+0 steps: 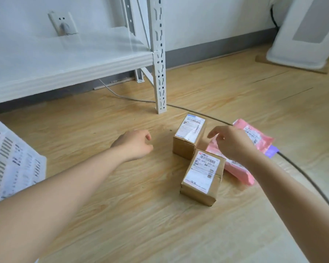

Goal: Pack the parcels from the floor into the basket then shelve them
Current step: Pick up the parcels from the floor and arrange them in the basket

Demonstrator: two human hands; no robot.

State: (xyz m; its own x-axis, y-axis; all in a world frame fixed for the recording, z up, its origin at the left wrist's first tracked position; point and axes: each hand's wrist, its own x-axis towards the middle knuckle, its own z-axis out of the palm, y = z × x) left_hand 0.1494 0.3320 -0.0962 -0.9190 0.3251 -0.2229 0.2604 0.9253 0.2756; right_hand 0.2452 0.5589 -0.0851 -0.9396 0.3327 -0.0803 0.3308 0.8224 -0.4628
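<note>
Two brown cardboard parcels with white labels lie on the wooden floor: a far one (189, 136) and a near one (201, 177). Pink plastic mailers (254, 135) lie just right of them, partly under my right hand. My right hand (230, 143) hovers above the pink mailers with its fingers spread, holding nothing. My left hand (136, 145) reaches over bare floor left of the far box, its fingers loosely curled and empty. The white slotted basket (10, 160) shows at the left edge.
A white metal shelf (65, 67) stands at the back left, its post (160, 73) just beyond the parcels. A grey cable (302, 173) runs across the floor behind and to the right of the parcels. A white appliance (302, 35) stands at the back right.
</note>
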